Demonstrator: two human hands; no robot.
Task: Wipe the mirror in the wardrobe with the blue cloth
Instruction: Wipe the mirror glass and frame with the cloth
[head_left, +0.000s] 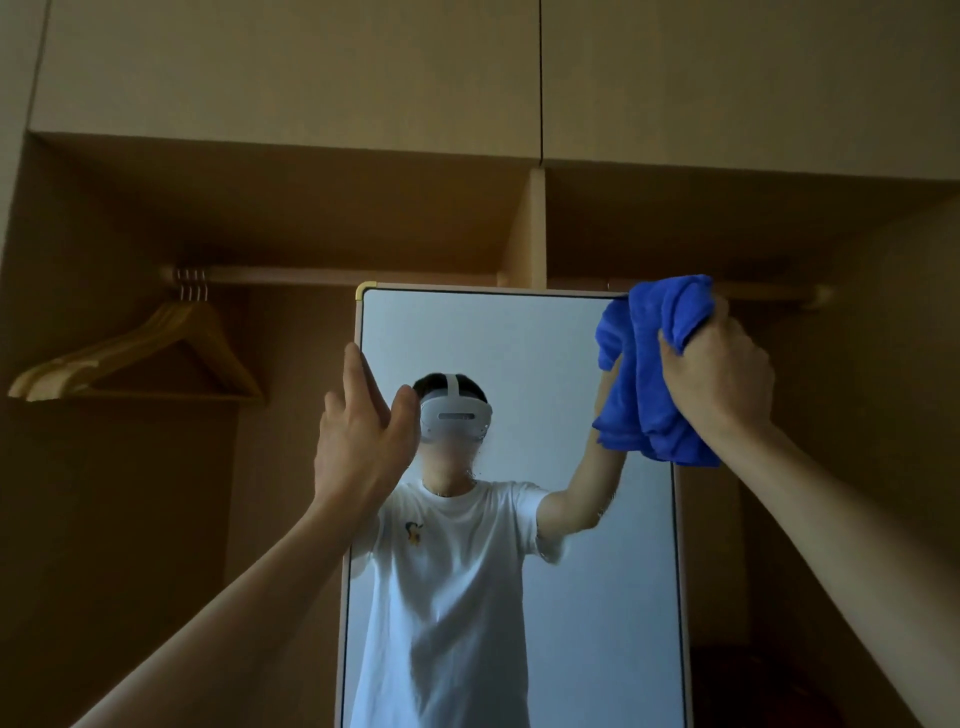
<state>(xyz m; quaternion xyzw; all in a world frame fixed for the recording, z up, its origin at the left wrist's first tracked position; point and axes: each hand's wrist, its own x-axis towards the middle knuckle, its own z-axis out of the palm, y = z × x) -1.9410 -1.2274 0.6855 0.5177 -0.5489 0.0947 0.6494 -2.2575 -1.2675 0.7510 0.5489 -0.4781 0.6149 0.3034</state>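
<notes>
A tall framed mirror (519, 332) stands upright inside the wooden wardrobe. It reflects a person in a white T-shirt wearing a headset. My right hand (719, 364) grips a bunched blue cloth (647, 374) against the mirror's upper right corner, and the cloth hangs down over the glass and the right frame edge. My left hand (363, 431) holds the mirror's left frame edge, fingers straight along the edge and thumb in front of the glass.
Several wooden hangers (156, 353) hang on the rail (322, 275) at the upper left. A vertical divider panel (530, 228) rises above the mirror. Closed cabinet doors (291, 67) run along the top. The wardrobe's right wall (893, 322) stands close beside my right arm.
</notes>
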